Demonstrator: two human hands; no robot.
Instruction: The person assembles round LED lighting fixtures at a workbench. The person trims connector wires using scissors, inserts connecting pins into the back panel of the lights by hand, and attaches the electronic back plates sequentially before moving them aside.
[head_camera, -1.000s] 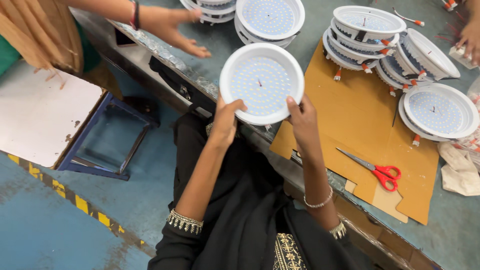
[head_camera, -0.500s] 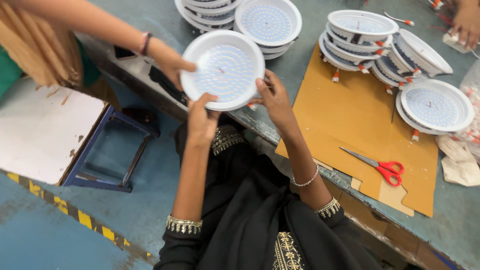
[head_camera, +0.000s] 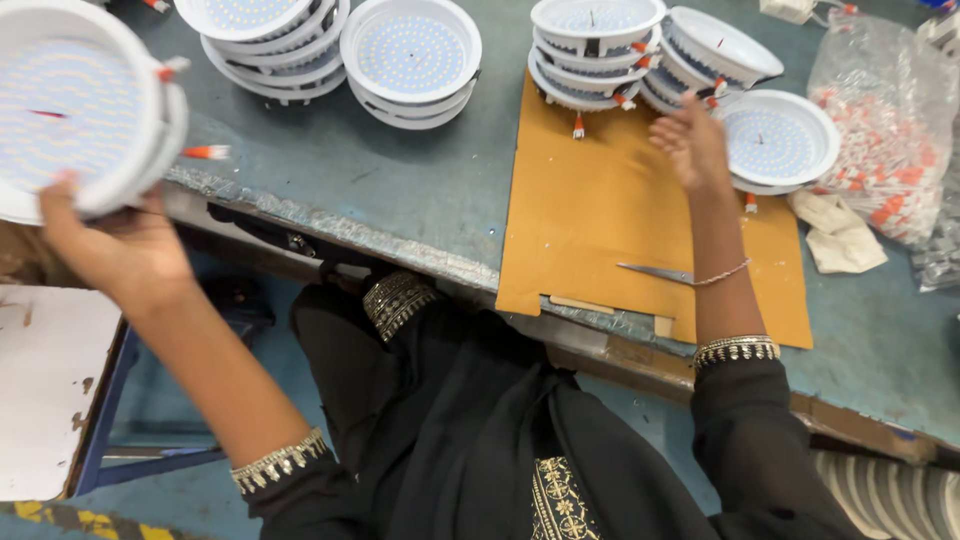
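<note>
My left hand (head_camera: 115, 245) holds up a round white lamp panel (head_camera: 70, 110) at the far left, beyond the bench edge; red-tipped wires stick out from its rim. My right hand (head_camera: 690, 140) reaches over the brown cardboard sheet (head_camera: 600, 215), fingers apart and holding nothing. It is nearest a single white lamp panel (head_camera: 778, 138) lying face up and a leaning stack of the same panels (head_camera: 720, 50). My right forearm covers the handles of the scissors (head_camera: 655, 272) on the cardboard.
More stacks of white lamp panels (head_camera: 410, 55) (head_camera: 265, 30) (head_camera: 595, 45) stand along the back of the grey-green bench (head_camera: 400, 180). A clear bag of red-capped parts (head_camera: 890, 130) and crumpled cloth (head_camera: 835, 235) lie at right. A white stool (head_camera: 40, 390) stands lower left.
My left hand has carried the lamp panel away to the left, off the bench. My right hand let go of it and moved right toward the panels by the cardboard. The other person's hand is gone.
</note>
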